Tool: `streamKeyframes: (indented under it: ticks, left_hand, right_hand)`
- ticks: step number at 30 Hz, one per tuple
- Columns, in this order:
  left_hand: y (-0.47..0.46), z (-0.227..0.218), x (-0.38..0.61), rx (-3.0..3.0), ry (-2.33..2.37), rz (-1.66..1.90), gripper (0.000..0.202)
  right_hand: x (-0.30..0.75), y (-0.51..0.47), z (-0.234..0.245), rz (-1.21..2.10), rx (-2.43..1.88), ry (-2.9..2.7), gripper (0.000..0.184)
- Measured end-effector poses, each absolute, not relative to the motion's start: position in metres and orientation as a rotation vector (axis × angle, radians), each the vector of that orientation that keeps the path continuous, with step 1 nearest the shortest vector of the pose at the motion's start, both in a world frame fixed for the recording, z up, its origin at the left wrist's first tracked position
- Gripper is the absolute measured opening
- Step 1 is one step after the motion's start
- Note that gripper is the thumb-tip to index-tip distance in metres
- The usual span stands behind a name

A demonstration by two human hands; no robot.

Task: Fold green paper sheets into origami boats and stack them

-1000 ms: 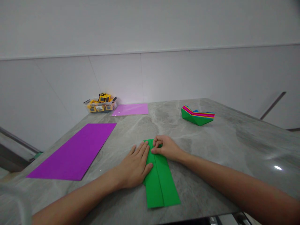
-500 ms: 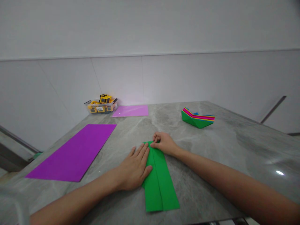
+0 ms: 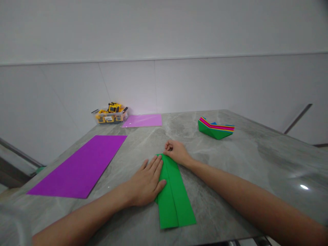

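Observation:
A folded sheet of green paper [image 3: 176, 201] lies lengthwise before me on the grey marbled table, with a seam running down its middle. My left hand [image 3: 147, 181] rests flat on its left side, fingers stretched toward the far end and thumb over the left panel. At the far right corner of the paper is my right hand [image 3: 176, 151], its fingers curled and its thumb at the paper's edge. Whether those fingers pinch the paper or only press it is hard to make out.
A purple sheet [image 3: 84, 164] lies to the left. Farther back are a clear box of yellow toy vehicles [image 3: 109, 118] and a pink sheet [image 3: 143, 120]. A folded paper boat [image 3: 215, 130], green with coloured stripes, stands at the back right. A white wall [image 3: 179, 85] borders the table [image 3: 256, 164].
My right hand has shifted slightly away from me and left along the paper's far edge, uncovering more of the right corner. The left hand stays flat in place.

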State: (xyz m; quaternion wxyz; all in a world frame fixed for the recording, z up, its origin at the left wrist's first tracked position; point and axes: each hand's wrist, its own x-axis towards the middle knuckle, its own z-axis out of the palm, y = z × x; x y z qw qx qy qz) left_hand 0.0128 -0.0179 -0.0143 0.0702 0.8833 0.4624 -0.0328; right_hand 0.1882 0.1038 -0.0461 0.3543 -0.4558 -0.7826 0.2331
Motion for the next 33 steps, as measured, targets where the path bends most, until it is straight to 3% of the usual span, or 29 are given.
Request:
streamKeyframes:
  ticks: [8,16,19,23,25,28,33]
  left_hand:
    - [-0.005,-0.013,0.000,2.601,1.461,-0.085,0.074]
    - [0.010,-0.015,-0.022,2.604,1.368,0.017,0.061]
    - [0.009,-0.014,-0.019,2.644,1.348,0.253,0.053]
    - [0.004,-0.008,-0.008,2.654,1.305,1.000,0.018]
    - [-0.001,-0.005,-0.003,2.646,1.229,1.284,0.010]
    - [-0.005,-0.003,0.003,2.666,1.085,1.414,0.011]
    - [-0.007,-0.002,0.005,2.693,0.986,1.505,0.012]
  right_hand:
    - [0.189,0.087,-0.033,0.565,-1.048,-2.128,0.009]
    - [0.185,0.078,-0.030,1.003,-0.825,-2.120,0.009]
    - [0.183,0.075,-0.024,1.233,-0.745,-1.962,0.013]
    - [0.183,0.064,-0.011,1.497,-0.629,-1.744,0.029]
    - [0.184,0.056,-0.005,1.788,-0.531,-1.531,0.039]
    - [0.182,0.045,0.000,2.158,-0.430,-1.186,0.052]
    - [0.180,0.039,0.002,2.266,-0.416,-1.068,0.055]
